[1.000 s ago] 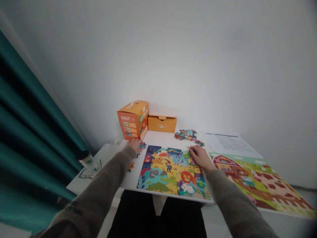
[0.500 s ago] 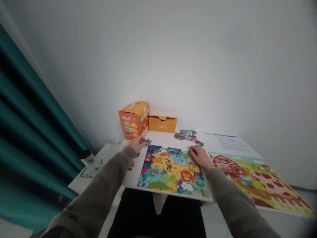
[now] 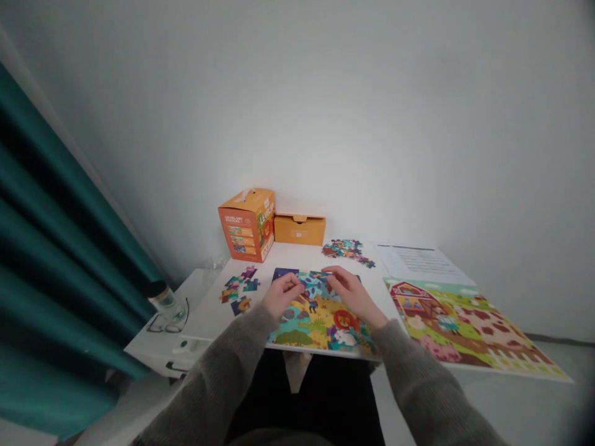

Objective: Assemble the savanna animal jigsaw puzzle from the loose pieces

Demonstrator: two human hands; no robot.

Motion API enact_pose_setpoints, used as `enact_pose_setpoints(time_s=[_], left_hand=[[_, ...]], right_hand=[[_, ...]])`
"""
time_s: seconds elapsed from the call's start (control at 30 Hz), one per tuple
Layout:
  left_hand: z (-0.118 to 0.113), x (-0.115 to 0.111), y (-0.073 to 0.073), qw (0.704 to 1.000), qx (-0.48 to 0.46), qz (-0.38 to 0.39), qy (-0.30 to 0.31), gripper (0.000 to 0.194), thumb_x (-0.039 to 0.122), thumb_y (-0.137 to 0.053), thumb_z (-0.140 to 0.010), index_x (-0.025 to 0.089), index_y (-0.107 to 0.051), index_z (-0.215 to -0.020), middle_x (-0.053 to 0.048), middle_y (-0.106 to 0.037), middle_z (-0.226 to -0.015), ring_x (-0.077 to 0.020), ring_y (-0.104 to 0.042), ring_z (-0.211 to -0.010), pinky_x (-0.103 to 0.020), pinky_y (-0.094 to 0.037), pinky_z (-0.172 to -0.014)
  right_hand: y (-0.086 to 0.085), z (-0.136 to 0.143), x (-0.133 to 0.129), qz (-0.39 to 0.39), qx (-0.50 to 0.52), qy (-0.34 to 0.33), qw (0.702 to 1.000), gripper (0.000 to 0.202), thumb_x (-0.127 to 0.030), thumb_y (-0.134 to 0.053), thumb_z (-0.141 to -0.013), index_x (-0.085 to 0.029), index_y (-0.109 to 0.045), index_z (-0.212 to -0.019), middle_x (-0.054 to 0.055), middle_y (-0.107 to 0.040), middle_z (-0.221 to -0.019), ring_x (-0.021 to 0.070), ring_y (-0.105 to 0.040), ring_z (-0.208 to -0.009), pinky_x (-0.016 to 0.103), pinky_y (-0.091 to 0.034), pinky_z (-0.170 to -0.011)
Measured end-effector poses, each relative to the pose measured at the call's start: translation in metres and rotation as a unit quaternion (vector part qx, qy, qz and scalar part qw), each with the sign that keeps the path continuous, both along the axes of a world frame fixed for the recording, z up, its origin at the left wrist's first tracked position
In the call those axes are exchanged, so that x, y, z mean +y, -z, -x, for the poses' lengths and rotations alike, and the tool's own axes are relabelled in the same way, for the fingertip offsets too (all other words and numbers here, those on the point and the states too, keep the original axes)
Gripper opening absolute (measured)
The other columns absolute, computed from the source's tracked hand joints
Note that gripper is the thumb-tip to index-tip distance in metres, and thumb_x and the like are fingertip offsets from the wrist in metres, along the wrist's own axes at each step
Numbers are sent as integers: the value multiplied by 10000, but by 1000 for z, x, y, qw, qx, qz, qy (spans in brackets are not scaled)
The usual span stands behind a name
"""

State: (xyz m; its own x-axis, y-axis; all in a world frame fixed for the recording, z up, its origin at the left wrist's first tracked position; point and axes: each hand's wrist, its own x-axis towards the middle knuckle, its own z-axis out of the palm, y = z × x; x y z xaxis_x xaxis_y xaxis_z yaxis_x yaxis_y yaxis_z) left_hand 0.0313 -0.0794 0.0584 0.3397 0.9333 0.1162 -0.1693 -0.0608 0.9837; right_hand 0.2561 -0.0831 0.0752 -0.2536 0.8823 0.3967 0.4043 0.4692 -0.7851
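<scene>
Just in front of me lies a colourful animal jigsaw puzzle point(image 3: 297, 337), partly covered by my hands. My left hand point(image 3: 282, 293) is over its upper left part, thumb and fingers pinched on a light-blue puzzle piece point(image 3: 312, 282) held above the picture. My right hand point(image 3: 352, 295) hovers at the upper right with fingers bent and apart, its fingertips close to that piece; I see nothing held in it. Loose puzzle pieces point(image 3: 231, 290) lie left of the puzzle, and a pile of more pieces point(image 3: 344, 248) sits behind it.
An orange puzzle box point(image 3: 246, 226) and a yellow-orange carton point(image 3: 300, 230) stand against the wall. At right lie a farm picture point(image 3: 465, 322) and a printed sheet point(image 3: 411, 263). A lidded jar point(image 3: 167, 300) and glasses point(image 3: 162, 325) rest at left, near a green curtain point(image 3: 51, 248).
My left hand has moved right, from beside the box to over the puzzle, carrying the piece. My right hand has shifted left towards it. The view has shifted slightly.
</scene>
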Motion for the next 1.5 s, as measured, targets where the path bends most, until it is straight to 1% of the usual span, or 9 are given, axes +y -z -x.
enact_pose_setpoints(time_s=[0.17,0.3,0.5,0.6,0.77,1.13,1.27,1.37,1.5], left_hand=[[-5,-6,15,998,41,-38,38,356,460,-767,-771,184,-542,-792,33,-610,-633,-108,-591,-566,-232,-498,-581],[-6,-5,25,999,13,-41,-25,386,491,-723,-806,193,-567,-996,11,-655,-765,-109,-601,-604,-223,-489,-569],[-10,-16,27,1000,5,-15,10,442,436,-764,-774,207,-535,-1074,31,-616,-731,-123,-633,-587,-241,-504,-579],[-12,-21,26,999,10,-33,-6,414,389,-778,-756,205,-566,-1060,35,-592,-726,-126,-638,-631,-246,-520,-620],[-7,-16,21,994,22,-70,-80,312,422,-743,-775,189,-633,-953,-14,-641,-761,-146,-619,-691,-266,-529,-652],[5,-16,14,994,-12,-57,-92,363,475,-653,-843,173,-606,-1039,-2,-646,-742,-128,-618,-586,-267,-523,-597],[7,-20,17,993,25,-72,-89,321,417,-665,-848,173,-614,-1050,-6,-636,-753,-127,-611,-631,-259,-516,-629],[5,-26,20,988,77,-128,-32,464,328,-689,-836,195,-572,-1266,-26,-644,-860,-154,-641,-754,-275,-536,-708],[7,-29,26,949,199,-243,-24,600,224,-689,-818,220,-517,-1393,-52,-668,-1002,-164,-638,-807,-307,-539,-788]], right_hand=[[2,26,-20,26,16,-60,998,277,-369,-601,-910,-264,-670,-1157,-14,-614,-778,148,-520,-651,274,-414,-624],[17,27,-21,54,81,-5,995,182,-397,-628,-880,-233,-661,-951,-21,-598,-724,149,-515,-620,271,-408,-592],[28,34,-30,48,182,120,975,290,-490,-699,-821,-239,-559,-788,-12,-583,-695,165,-528,-619,290,-428,-583],[32,42,-38,63,232,138,961,303,-506,-707,-810,-247,-564,-872,-20,-593,-669,179,-562,-617,311,-461,-607],[38,45,-50,100,191,53,975,383,-445,-626,-879,-283,-561,-1219,-32,-607,-667,201,-610,-643,335,-484,-638],[46,39,-53,166,219,113,955,388,-630,-626,-839,-274,-579,-985,10,-677,-624,244,-622,-544,313,-394,-457],[46,40,-54,174,222,109,953,406,-650,-610,-847,-270,-578,-984,14,-682,-627,243,-624,-535,306,-386,-454],[42,42,-56,161,222,96,957,371,-620,-610,-858,-263,-588,-956,7,-674,-637,236,-642,-575,320,-438,-518],[36,44,-59,134,203,89,966,320,-551,-595,-882,-233,-582,-913,7,-666,-661,207,-633,-594,302,-445,-557]])
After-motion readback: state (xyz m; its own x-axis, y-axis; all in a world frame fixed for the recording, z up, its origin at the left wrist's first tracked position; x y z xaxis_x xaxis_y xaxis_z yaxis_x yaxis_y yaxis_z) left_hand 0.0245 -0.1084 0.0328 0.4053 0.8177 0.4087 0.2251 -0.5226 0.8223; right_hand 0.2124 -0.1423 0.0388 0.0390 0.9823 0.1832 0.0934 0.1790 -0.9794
